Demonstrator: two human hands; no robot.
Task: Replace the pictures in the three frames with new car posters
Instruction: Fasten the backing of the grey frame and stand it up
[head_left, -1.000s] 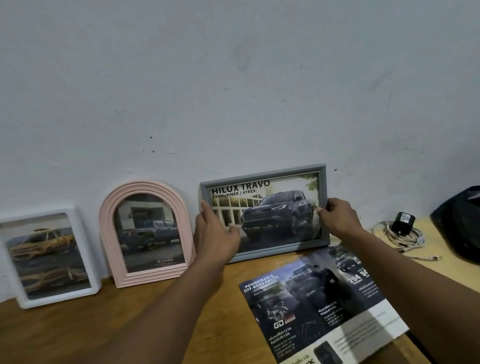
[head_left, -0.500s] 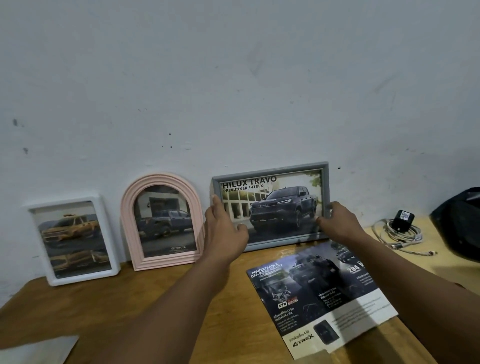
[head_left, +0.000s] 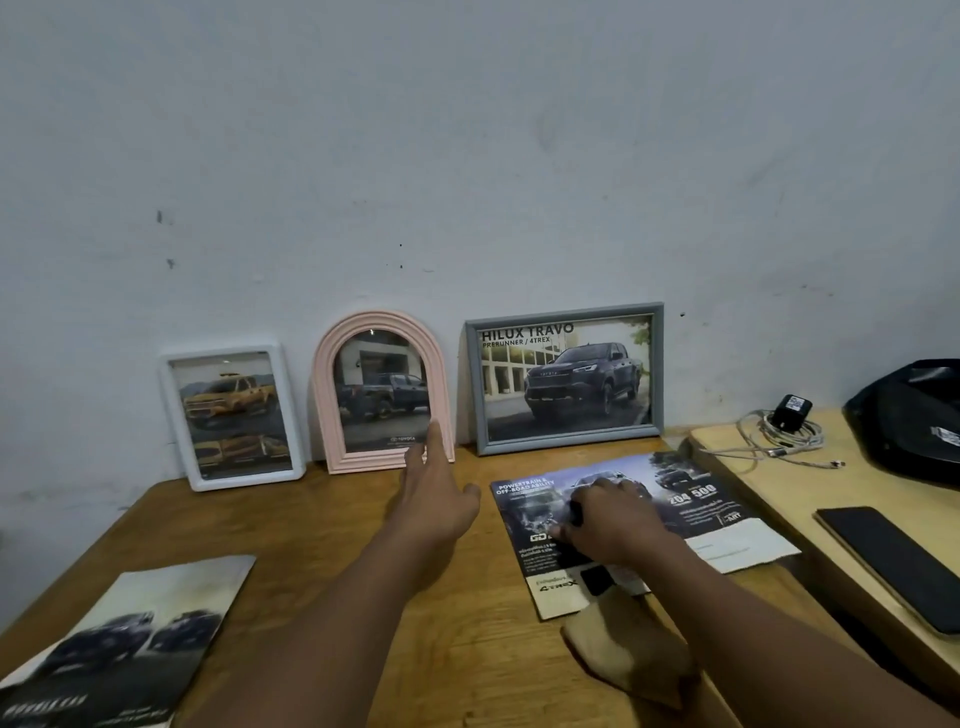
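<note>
Three frames lean against the wall at the back of the wooden table (head_left: 311, 530): a white frame (head_left: 231, 415) with a yellow truck picture, a pink arched frame (head_left: 382, 392) with a dark truck, and a grey frame (head_left: 566, 376) with a "Hilux Travo" poster. My left hand (head_left: 436, 493) reaches forward with straight fingers, its fingertips in front of the pink frame's lower right corner. My right hand (head_left: 608, 519) lies palm down, fingers bent, on a dark car brochure sheet (head_left: 691, 514) lying flat in front of the grey frame. Neither hand holds a frame.
Another car brochure (head_left: 119, 649) lies at the table's near left corner. A tan object (head_left: 628, 649) sits under my right forearm. On a lighter table to the right are a charger with coiled cable (head_left: 779, 426), a black bag (head_left: 914, 415) and a dark phone (head_left: 893, 561).
Both hands have let go of the grey frame, which now stands alone against the wall. My left hand moved toward the pink frame; my right hand dropped onto the brochure sheet.
</note>
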